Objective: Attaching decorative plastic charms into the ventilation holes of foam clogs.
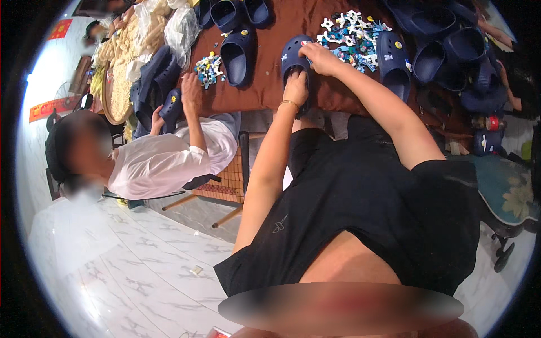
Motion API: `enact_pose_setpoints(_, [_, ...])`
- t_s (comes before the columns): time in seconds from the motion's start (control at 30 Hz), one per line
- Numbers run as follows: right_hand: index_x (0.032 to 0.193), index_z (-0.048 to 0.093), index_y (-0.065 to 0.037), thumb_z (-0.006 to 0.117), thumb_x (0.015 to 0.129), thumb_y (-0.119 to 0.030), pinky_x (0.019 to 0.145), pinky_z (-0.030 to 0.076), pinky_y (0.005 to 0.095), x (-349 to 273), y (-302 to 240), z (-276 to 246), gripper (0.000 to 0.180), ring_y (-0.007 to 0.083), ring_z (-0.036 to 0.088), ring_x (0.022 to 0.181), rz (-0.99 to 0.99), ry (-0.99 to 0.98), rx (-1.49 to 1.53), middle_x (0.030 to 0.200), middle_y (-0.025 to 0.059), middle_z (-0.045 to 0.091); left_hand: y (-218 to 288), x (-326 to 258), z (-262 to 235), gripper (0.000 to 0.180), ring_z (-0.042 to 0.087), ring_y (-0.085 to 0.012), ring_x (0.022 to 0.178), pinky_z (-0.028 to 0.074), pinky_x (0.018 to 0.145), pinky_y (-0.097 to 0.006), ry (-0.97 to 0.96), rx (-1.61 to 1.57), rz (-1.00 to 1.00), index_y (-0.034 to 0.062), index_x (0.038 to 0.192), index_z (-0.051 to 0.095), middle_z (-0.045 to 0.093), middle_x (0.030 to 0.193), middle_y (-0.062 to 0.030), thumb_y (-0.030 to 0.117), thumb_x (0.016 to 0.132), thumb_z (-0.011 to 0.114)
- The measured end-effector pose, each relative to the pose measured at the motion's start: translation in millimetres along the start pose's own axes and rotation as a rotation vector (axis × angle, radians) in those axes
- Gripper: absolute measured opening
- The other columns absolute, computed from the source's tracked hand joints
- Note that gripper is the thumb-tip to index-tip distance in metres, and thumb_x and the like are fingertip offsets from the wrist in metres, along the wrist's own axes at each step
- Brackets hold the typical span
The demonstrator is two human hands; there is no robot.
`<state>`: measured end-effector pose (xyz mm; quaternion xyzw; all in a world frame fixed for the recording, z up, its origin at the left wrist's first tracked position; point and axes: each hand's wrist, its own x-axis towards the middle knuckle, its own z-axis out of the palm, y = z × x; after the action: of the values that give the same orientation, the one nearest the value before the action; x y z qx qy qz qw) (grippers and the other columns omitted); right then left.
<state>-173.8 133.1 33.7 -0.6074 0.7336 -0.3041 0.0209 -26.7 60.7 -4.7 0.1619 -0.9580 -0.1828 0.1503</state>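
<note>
One small charm heap point(209, 70), one navy clog point(236, 59), then one held clog point(288, 55) over the table point(265, 97), long axis pointing away from the wearer. Left hand point(296, 90): fingers inside the opening, grip hidden from where I stand. Right hand point(320, 58): nearer the toe, fingers bunched on it; can't tell if pinching. One big charm heap point(350, 39), one more clog point(393, 67) beside it. Charms: too jumbled to count.

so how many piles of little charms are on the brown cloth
2: a small pile at the left, and a larger pile just beyond the person's right hand. Others may be hidden.
</note>
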Motion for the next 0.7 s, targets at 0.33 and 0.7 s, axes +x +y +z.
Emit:
enact_pose_setpoints(0.33, [0.089,0.052,-0.008,0.062,0.067,-0.014,0.068,0.042,0.0413,-33.6,18.3,-19.7,0.024,0.0329,0.051,0.083,0.513,0.069,-0.376,0.091,0.0109,0.051,-4.4,2.1,5.3,0.029,0.049,-0.0419,0.089,0.039,0.080,-0.045,-0.057,-0.064,-0.076,-0.0022,0.100,0.049,0.051,0.094,-0.0294,0.008,0.074,0.044])
enact_pose_setpoints(0.7, [0.096,0.052,-0.006,0.048,0.066,0.007,0.079,0.041,0.0351,37.7,37.6,11.4,0.033,0.0283,0.048,0.093,-0.129,-0.052,-0.057,0.097,0.0093,0.052,-7.3,-0.5,9.7,0.024,0.050,-0.0405,0.084,0.040,0.075,-0.045,0.026,-0.024,-0.022,-0.0016,0.095,0.047,0.052,0.090,-0.0260,0.013,0.076,0.047])
